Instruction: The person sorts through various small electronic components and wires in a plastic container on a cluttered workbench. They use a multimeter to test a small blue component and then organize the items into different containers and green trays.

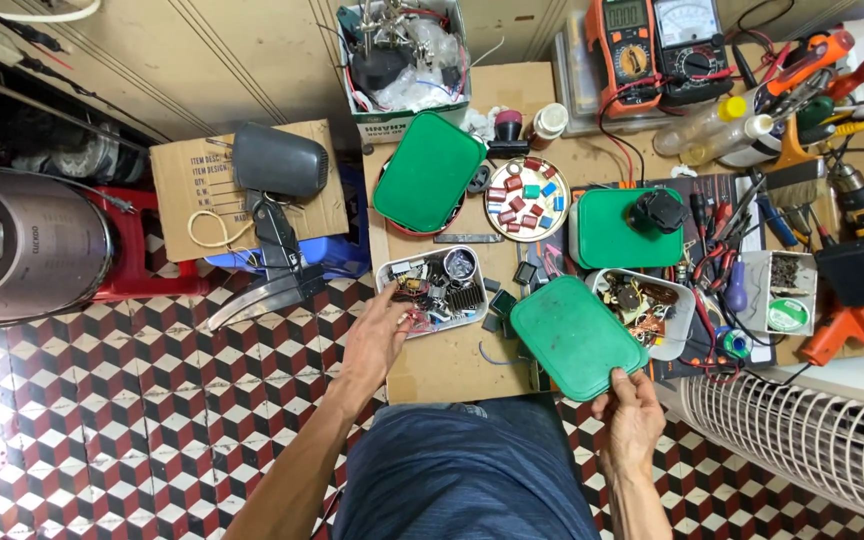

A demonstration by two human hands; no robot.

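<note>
Left grip: my left hand (377, 335) rests with fingers spread loose on the near edge of the clear parts tray (439, 289), clenched on nothing.
Right grip: my right hand (632, 410) pinches the near corner of the green lid (574, 336), thumb on top, holding it tilted above the bench (449, 365).
Green lid: it hangs just beside the white tub (674, 338) of brown components, partly covering the tub's left rim.
Parts tray: holds small dark and metal electronic bits, at the bench's left side.
Farther back: a round plate (526, 198) of red and blue capacitors, a second green lid (428, 171), two multimeters (657, 45).
Floor: checkered tiles (132, 400) below my knees.
</note>
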